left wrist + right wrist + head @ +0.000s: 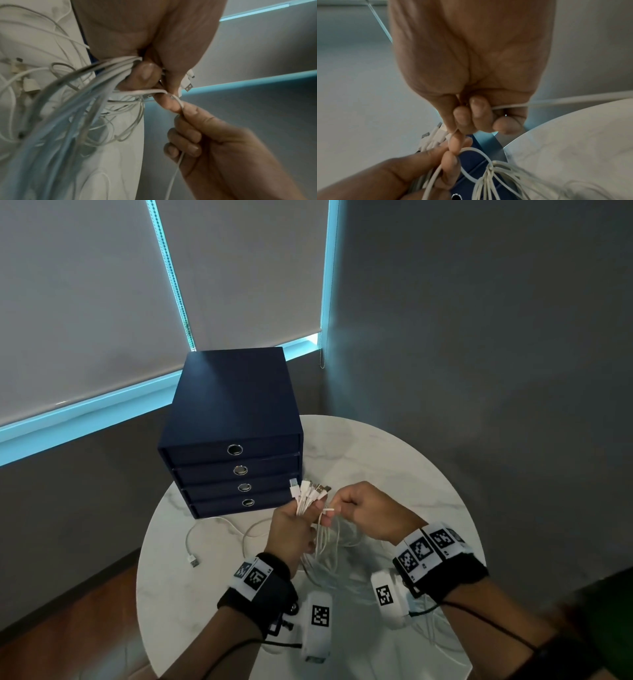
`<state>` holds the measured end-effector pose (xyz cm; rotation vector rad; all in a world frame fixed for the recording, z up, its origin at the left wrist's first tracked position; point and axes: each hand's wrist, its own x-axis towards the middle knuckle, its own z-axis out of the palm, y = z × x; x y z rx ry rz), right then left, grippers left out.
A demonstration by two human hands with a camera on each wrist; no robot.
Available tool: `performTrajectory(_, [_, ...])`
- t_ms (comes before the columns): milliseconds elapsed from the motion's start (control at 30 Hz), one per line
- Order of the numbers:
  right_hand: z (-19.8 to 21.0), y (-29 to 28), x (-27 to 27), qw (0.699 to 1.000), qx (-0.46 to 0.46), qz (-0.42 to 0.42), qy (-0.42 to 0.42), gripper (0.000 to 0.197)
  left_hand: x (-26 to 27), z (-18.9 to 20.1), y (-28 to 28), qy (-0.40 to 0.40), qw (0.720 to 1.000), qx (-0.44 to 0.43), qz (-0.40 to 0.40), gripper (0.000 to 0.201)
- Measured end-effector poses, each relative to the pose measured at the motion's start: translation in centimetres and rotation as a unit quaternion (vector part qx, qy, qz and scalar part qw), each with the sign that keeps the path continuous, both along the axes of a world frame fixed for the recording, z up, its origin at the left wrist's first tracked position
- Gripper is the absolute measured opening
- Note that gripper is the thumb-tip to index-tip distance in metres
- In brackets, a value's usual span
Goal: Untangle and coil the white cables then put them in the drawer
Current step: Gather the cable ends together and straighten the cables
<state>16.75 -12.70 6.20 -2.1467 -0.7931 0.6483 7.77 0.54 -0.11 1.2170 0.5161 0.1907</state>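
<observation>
My left hand (301, 518) grips a bunch of white cables (323, 546) just below their USB plugs (310, 490), which fan out above the fist. Close to its right, my right hand (346, 508) pinches a single white cable end (329, 510) between thumb and forefinger. In the left wrist view the left hand (154, 75) clamps the bunch (102, 75) while the right hand (193, 128) holds one strand (178, 101). The right wrist view shows the right hand (476, 116) curled on that strand (508, 106). Tangled loops hang down onto the table. The navy drawer unit (233, 436) stands behind, all drawers closed.
The round white marble table (394, 467) carries the drawer unit at its back left. One loose white cable with a USB plug (194, 561) lies at the table's left. Grey wall and roller blinds stand behind; wooden floor (68, 628) lies below left.
</observation>
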Motion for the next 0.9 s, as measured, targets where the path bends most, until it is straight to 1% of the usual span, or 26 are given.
performTrajectory(67, [0.3, 0.1, -0.5, 0.999, 0.03, -0.002, 0.016, 0.029, -0.1, 0.1, -0.1, -0.008, 1.0, -0.013, -0.007, 0.022])
performTrajectory(167, [0.5, 0.2, -0.8, 0.996, 0.079, 0.008, 0.036, 0.022, -0.7, 0.6, -0.5, -0.042, 0.997, -0.062, -0.018, 0.022])
performTrajectory(233, [0.6, 0.3, -0.7, 0.992, 0.114, -0.001, 0.052, 0.019, -0.9, 0.6, -0.8, -0.059, 0.995, -0.081, -0.008, 0.024])
performTrajectory(300, [0.8, 0.4, -0.6, 0.989, 0.136, -0.021, 0.052, 0.02, -1.0, 0.1, -0.7, -0.078, 0.993, -0.091, 0.009, 0.027])
performTrajectory(367, [1.2, 0.5, -0.8, 0.986, 0.154, -0.031, 0.064, 0.021, -1.1, -0.1, -0.8, -0.097, 0.992, -0.078, 0.016, 0.035])
performTrajectory(400, [1.4, 0.6, -1.0, 0.984, 0.158, -0.032, 0.07, 0.022, -1.3, 0.0, -0.9, -0.103, 0.992, -0.067, 0.013, 0.035])
performTrajectory(467, [1.4, 0.7, -1.1, 0.984, 0.157, -0.034, 0.075, 0.023, -1.5, 0.4, -1.1, -0.108, 0.993, -0.037, -0.001, 0.029])
performTrajectory(533, [1.7, 0.7, -1.3, 0.983, 0.163, -0.041, 0.078, 0.023, -1.3, 0.2, -1.1, -0.094, 0.996, 0.004, 0.004, 0.025])
performTrajectory(600, [2.4, 0.8, -1.4, 0.978, 0.193, -0.048, 0.071, 0.023, -1.1, -0.3, -0.9, -0.089, 0.995, 0.035, 0.009, 0.023])
performTrajectory(667, [3.6, 0.8, -1.2, 0.964, 0.247, -0.062, 0.074, 0.024, -1.0, -1.0, -0.5, -0.089, 0.996, 0.026, 0.008, 0.016])
performTrajectory(700, [4.4, 0.7, -1.0, 0.955, 0.278, -0.073, 0.078, 0.025, -1.1, -1.2, -0.4, -0.076, 0.997, 0.02, 0.007, 0.012])
performTrajectory(733, [5.1, 0.6, -0.6, 0.941, 0.315, -0.093, 0.083, 0.025, -1.1, -1.5, -0.3, -0.055, 0.998, 0.017, 0.007, 0.011])
performTrajectory(767, [6.0, 0.3, 0.0, 0.921, 0.361, -0.117, 0.092, 0.022, -1.2, -1.9, -0.1, -0.032, 0.999, 0.013, 0.012, 0.01])
performTrajectory(800, [7.0, 0.0, 0.8, 0.898, 0.406, -0.136, 0.101, 0.019, -1.3, -2.3, 0.1, -0.015, 1.0, 0.003, 0.024, 0.011])
performTrajectory(833, [8.2, -0.6, 1.5, 0.883, 0.435, -0.146, 0.099, 0.016, -1.6, -2.8, 0.3, -0.001, 0.999, -0.005, 0.04, 0.012])
performTrajectory(867, [9.2, -1.1, 2.3, 0.881, 0.44, -0.15, 0.083, 0.017, -1.7, -3.3, 0.5, 0.015, 0.998, -0.008, 0.056, 0.014])
performTrajectory(900, [9.9, -1.7, 3.0, 0.889, 0.429, -0.151, 0.06, 0.021, -2.0, -3.5, 0.6, 0.029, 0.998, -0.008, 0.062, 0.014])
